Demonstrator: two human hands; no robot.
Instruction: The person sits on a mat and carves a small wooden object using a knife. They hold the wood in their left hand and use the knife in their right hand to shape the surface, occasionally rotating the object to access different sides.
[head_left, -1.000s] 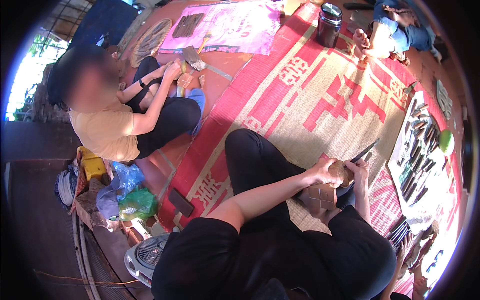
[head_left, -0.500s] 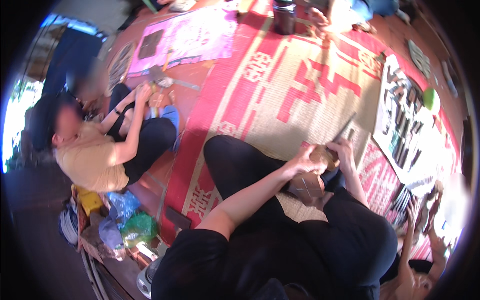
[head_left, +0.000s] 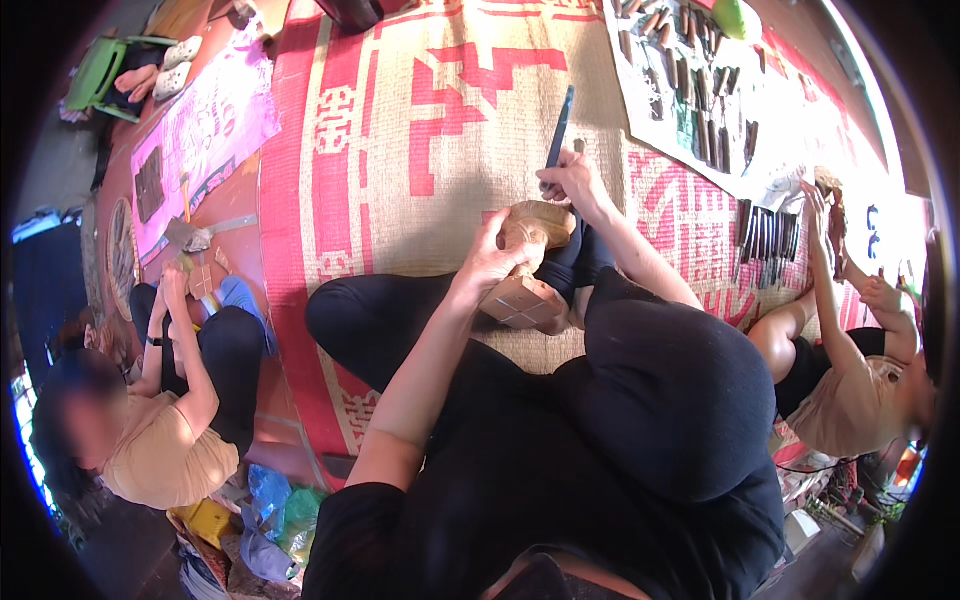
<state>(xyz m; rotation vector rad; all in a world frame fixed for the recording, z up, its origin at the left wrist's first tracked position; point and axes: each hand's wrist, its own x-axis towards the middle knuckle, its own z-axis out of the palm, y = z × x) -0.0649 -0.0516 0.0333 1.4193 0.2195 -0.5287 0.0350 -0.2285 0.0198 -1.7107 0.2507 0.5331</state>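
At the lower left, a seated co-worker [head_left: 170,450] bends over small work. At the centre, the left hand [head_left: 488,265] is wrapped around a carved wooden piece [head_left: 541,224], its square block end low, apparently to steady it. Just right, the right hand [head_left: 577,187] pinches a slim file-like tool [head_left: 562,128] near its lower end, probably for control. Upper right, tools [head_left: 705,85] lie spread on a pale sheet [head_left: 648,125], presumably for easy picking.

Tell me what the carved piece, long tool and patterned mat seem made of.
Carved piece: probably bare, matte wood, judging by its brown tone and flat-faced block end with pale lines.
Long tool: perhaps metal, being thin, straight and dark bluish; finish unclear.
Mat: likely woven straw or reed, partly dyed red; fine ribbing shows.
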